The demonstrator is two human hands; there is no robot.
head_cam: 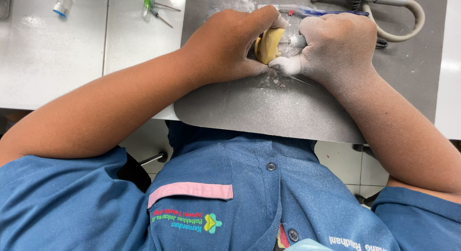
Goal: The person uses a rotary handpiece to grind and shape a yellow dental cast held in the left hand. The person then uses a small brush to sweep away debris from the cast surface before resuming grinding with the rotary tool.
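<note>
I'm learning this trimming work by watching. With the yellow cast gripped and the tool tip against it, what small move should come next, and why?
Probably a slight turn of the yellow cast by the left hand, to bring an untrimmed edge to the tool tip. The right hand is braced on the grey mat, and white dust already lies beneath the contact.

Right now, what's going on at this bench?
A person in a blue work shirt is grinding a small yellow piece on a grey mat. The left hand grips the piece; the right hand, coated in white dust, holds a small rotary tool with its tip against the piece. White dust lies on the mat around the hands. A second handpiece with a hose lies at the mat's far edge, and some needles on the white table.
</note>
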